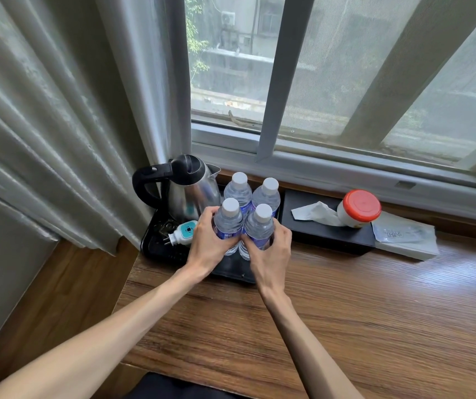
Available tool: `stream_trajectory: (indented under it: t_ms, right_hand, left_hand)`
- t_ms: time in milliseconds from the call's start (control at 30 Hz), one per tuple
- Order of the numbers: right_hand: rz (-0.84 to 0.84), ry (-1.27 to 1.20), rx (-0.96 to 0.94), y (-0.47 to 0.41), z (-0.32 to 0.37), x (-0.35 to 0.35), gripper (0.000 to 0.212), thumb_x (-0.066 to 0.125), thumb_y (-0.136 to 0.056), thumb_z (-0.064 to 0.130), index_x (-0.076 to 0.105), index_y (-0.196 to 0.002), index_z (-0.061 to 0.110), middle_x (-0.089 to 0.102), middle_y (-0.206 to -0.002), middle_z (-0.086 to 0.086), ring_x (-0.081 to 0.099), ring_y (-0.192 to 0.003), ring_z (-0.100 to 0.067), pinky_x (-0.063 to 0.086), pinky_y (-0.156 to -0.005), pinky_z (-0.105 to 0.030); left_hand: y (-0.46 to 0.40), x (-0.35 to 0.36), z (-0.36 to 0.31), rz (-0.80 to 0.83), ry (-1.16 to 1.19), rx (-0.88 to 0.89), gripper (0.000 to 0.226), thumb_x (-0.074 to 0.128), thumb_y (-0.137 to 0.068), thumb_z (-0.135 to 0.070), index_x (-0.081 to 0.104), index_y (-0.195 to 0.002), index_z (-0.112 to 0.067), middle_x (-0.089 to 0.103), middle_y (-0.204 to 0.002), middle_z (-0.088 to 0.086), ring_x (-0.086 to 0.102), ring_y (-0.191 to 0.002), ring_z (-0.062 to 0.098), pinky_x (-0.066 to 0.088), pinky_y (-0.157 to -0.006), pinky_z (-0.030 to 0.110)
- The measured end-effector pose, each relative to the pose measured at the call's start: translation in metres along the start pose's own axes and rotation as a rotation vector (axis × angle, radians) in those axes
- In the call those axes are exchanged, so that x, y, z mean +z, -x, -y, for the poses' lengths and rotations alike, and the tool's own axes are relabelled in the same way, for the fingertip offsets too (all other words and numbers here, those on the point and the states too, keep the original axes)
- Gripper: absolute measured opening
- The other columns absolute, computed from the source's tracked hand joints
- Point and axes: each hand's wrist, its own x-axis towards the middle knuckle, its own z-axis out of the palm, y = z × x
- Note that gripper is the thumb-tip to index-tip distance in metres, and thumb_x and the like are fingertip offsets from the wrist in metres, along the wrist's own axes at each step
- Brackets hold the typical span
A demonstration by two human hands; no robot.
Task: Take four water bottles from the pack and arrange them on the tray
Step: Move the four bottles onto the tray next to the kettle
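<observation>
Several clear water bottles with white caps and blue labels stand upright in a tight square on the black tray (156, 249). My left hand (208, 243) wraps the front left bottle (229, 218). My right hand (271, 251) wraps the front right bottle (260, 226). Behind them stand the back left bottle (238, 188) and the back right bottle (268, 194), untouched. The lower parts of the front bottles are hidden by my fingers. No bottle pack is in view.
A steel kettle (190, 188) with a black handle stands on the tray's back left, a white plug (183, 231) beside it. Right of the tray are a black box (329, 234), a tissue, a red-lidded jar (359, 208) and a wrapped packet (403, 234). The curtain hangs left.
</observation>
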Motion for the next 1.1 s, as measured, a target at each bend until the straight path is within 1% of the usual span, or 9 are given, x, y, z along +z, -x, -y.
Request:
stream_trajectory:
  t_ms: [67, 133, 267, 333, 500, 667, 833, 1000, 1100]
  right_hand:
    - [0.009, 0.002, -0.004, -0.002, 0.001, 0.000, 0.065, 0.088, -0.069, 0.023, 0.058, -0.127, 0.017, 0.053, -0.114, 0.005, 0.048, -0.108, 0.006, 0.039, -0.097, -0.013]
    - [0.018, -0.002, 0.000, -0.001, 0.001, 0.000, 0.066, 0.088, -0.069, 0.023, 0.057, -0.127, 0.017, 0.052, -0.115, 0.006, 0.047, -0.107, 0.010, 0.041, -0.098, -0.016]
    - [0.032, -0.013, -0.034, 0.004, -0.001, -0.002, 0.064, 0.087, -0.070, 0.026, 0.056, -0.126, 0.019, 0.048, -0.110, 0.023, 0.047, -0.112, -0.001, 0.036, -0.097, -0.005]
    - [0.038, -0.012, -0.039, 0.004, -0.001, -0.003, 0.064, 0.087, -0.071, 0.026, 0.055, -0.127, 0.022, 0.049, -0.111, 0.019, 0.046, -0.114, -0.001, 0.034, -0.098, -0.005]
    - [0.062, -0.009, -0.040, 0.003, -0.004, -0.004, 0.068, 0.087, -0.071, 0.024, 0.054, -0.130, 0.020, 0.052, -0.120, 0.008, 0.050, -0.117, -0.003, 0.043, -0.102, -0.022]
    - [0.045, 0.007, -0.043, 0.000, -0.004, -0.005, 0.067, 0.087, -0.070, 0.020, 0.057, -0.129, 0.014, 0.056, -0.120, 0.001, 0.051, -0.113, -0.003, 0.038, -0.097, -0.008]
    - [0.050, 0.000, -0.020, 0.002, -0.003, -0.004, 0.068, 0.087, -0.070, 0.017, 0.055, -0.130, 0.016, 0.053, -0.119, 0.006, 0.049, -0.113, -0.001, 0.033, -0.094, 0.001]
    - [0.069, 0.001, 0.026, 0.003, 0.000, -0.003, 0.070, 0.086, -0.071, 0.015, 0.053, -0.133, 0.015, 0.052, -0.123, 0.001, 0.046, -0.110, 0.005, 0.032, -0.096, -0.003]
    - [0.066, 0.015, 0.025, 0.003, -0.002, -0.002, 0.071, 0.085, -0.072, 0.015, 0.052, -0.134, 0.014, 0.051, -0.123, -0.001, 0.043, -0.105, 0.018, 0.030, -0.094, 0.003]
  left_hand:
    - [0.000, -0.001, 0.000, 0.012, -0.010, 0.012, 0.068, 0.092, -0.059, -0.031, 0.053, -0.113, -0.022, 0.064, -0.110, -0.003, 0.062, -0.103, 0.013, 0.050, -0.089, 0.030]
    - [0.000, -0.003, 0.001, 0.053, -0.020, 0.016, 0.069, 0.091, -0.060, -0.033, 0.051, -0.115, -0.023, 0.062, -0.112, -0.004, 0.060, -0.106, 0.012, 0.050, -0.091, 0.030]
    - [0.002, -0.009, 0.009, 0.131, -0.027, 0.027, 0.071, 0.086, -0.061, -0.033, 0.051, -0.122, -0.028, 0.062, -0.119, -0.008, 0.060, -0.112, 0.008, 0.052, -0.098, 0.037]
    - [0.001, -0.013, 0.014, 0.116, -0.039, 0.038, 0.071, 0.087, -0.062, -0.031, 0.055, -0.125, -0.027, 0.059, -0.120, -0.011, 0.058, -0.113, 0.005, 0.051, -0.101, 0.041]
    - [-0.004, -0.017, 0.017, 0.093, -0.002, -0.003, 0.075, 0.094, -0.057, -0.026, 0.060, -0.124, -0.030, 0.059, -0.116, -0.016, 0.059, -0.108, 0.001, 0.056, -0.094, 0.045]
    - [-0.001, -0.010, 0.018, 0.047, 0.005, 0.001, 0.072, 0.094, -0.057, -0.026, 0.062, -0.122, -0.023, 0.061, -0.115, -0.010, 0.061, -0.108, 0.010, 0.057, -0.092, 0.045]
    - [0.000, -0.011, 0.014, 0.037, -0.020, 0.016, 0.072, 0.094, -0.059, -0.024, 0.061, -0.123, -0.021, 0.061, -0.117, -0.007, 0.060, -0.108, 0.010, 0.055, -0.095, 0.043]
    - [-0.002, -0.014, 0.015, 0.085, -0.063, 0.015, 0.072, 0.092, -0.061, -0.030, 0.058, -0.124, -0.025, 0.058, -0.119, -0.010, 0.058, -0.110, 0.005, 0.057, -0.092, 0.043]
    - [-0.002, -0.014, 0.016, 0.097, -0.082, 0.022, 0.072, 0.091, -0.062, -0.031, 0.057, -0.125, -0.025, 0.058, -0.120, -0.010, 0.058, -0.110, 0.006, 0.057, -0.093, 0.043]
